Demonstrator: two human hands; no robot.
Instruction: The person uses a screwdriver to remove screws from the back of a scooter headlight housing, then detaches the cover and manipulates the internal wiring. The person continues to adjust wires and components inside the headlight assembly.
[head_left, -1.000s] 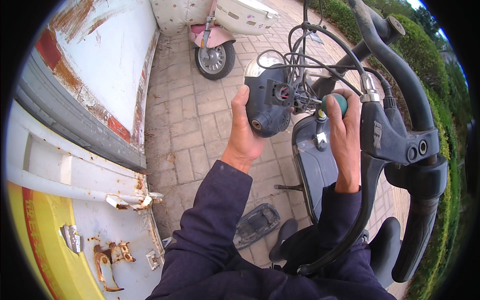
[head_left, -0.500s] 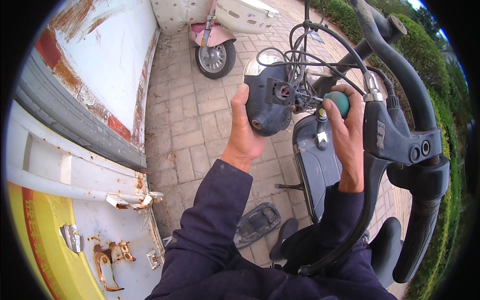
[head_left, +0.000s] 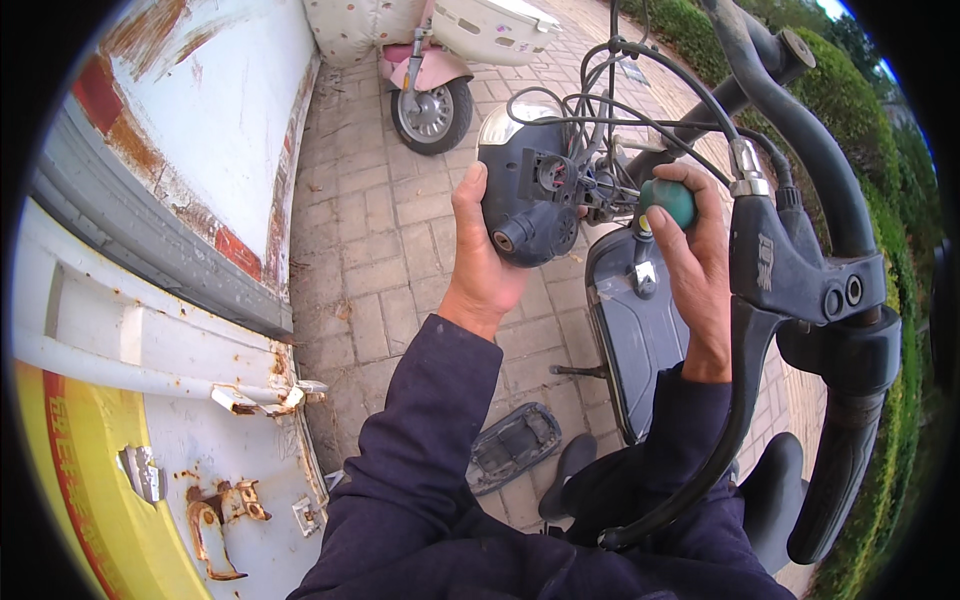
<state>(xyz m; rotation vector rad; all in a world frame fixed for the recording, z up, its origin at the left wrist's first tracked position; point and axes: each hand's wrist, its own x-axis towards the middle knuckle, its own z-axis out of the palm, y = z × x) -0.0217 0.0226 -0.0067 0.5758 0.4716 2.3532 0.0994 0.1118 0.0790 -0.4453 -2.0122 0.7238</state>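
My left hand (head_left: 483,260) is closed round the lower left side of a black headlight housing (head_left: 515,185) with a clear lens at its top and a key lock near its lower end. Its back faces me, showing a round socket with small coloured wires. In my right hand (head_left: 697,265) is a screwdriver (head_left: 668,204) with a rounded green handle. Its thin metal shaft points left, at the bracket and cables (head_left: 600,195) beside the housing; the tip is lost among them. Just right of my right hand is a black brake lever bracket (head_left: 780,265).
The black handlebar (head_left: 830,150) and brake lever (head_left: 745,400) curve down the right side. Below lie a dark footboard (head_left: 640,330) and a loose black plastic cover (head_left: 515,447) on the paving. A rusty white metal panel (head_left: 210,130) stands left; a pink scooter (head_left: 430,90) is parked ahead.
The headlight housing and my left hand have shifted slightly left and up. My right hand keeps hold of the screwdriver, its handle moved a little left.
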